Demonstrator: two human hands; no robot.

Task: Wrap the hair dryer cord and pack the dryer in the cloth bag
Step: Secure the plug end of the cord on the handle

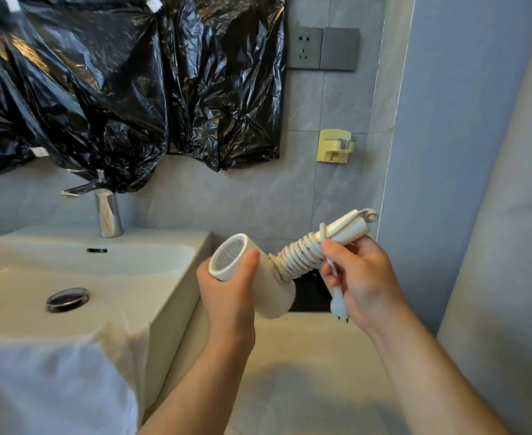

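**Holding a cord-wrapped dryer in both hands**

Gripping the white dryer (267, 293) in mid-air, just right of the sink (170, 246) and above the pale surface (305, 365), with the mesh end turned toward the camera. Clasping the barrel with the left hand (230, 296), thumb laid over the top beside the mesh. Pinching the loose end of the cord (296, 259), coiled tightly up the handle, with the fingers (336, 255) of the right hand (362, 277), thumb pressed against the coils. Letting the plug (338, 304) hang below that hand, prongs down.

Further out: to the left, a chrome tap (109, 215) at the far rim and a cloth (54, 387) draped over the near corner. On the far wall, black plastic (132, 89), a grey socket (305, 47) and a yellow holder (335, 146).
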